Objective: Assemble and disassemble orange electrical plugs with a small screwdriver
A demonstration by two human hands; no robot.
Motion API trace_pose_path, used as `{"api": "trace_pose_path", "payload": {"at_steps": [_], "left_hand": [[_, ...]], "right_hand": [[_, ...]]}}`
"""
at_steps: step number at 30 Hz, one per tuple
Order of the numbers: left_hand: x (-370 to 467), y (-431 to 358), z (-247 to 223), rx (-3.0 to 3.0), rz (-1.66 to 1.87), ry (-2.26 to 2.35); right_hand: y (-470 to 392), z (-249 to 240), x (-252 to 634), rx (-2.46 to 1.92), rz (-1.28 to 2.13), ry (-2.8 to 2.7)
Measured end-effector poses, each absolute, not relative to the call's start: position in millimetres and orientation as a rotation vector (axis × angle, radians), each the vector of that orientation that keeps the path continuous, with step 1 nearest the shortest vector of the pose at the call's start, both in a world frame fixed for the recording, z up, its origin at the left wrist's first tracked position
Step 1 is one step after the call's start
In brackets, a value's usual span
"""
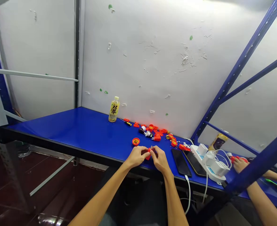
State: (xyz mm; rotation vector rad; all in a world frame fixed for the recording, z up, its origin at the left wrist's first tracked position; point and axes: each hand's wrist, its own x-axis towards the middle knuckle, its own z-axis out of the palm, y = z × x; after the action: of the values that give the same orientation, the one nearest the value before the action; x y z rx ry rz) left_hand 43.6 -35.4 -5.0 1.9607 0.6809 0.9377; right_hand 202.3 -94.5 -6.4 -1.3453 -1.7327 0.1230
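Observation:
Close to the front edge of the blue table, my left hand [138, 156] and my right hand [160, 158] come together around a small red plastic part [148, 157]. Both hands are closed on it with thumbs and fingers, which cover much of its shape. A small clear or grey piece shows at its top, too small to name. Just beyond my left hand lies a round red lamp socket [136, 142] with a brass-coloured inside. Farther back is a red plug piece [156, 137] with metal prongs, among several loose red and white parts.
A drink bottle [114, 109] and a screwdriver [127, 123] are at the back. Two phones [181, 161] lie right of my hands, beside a white power strip [209, 163] with chargers and cables. Beyond a blue metal post [258, 160], another person's hand [240, 164] holds a red part.

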Motion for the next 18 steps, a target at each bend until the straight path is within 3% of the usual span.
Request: {"api": "trace_pose_path", "payload": {"at_steps": [18], "left_hand": [[45.4, -32.2, -5.2, 2.149, 0.988, 0.758]], "right_hand": [[-97.4, -11.4, 204.5, -1.389, 0.312, -1.486]]}}
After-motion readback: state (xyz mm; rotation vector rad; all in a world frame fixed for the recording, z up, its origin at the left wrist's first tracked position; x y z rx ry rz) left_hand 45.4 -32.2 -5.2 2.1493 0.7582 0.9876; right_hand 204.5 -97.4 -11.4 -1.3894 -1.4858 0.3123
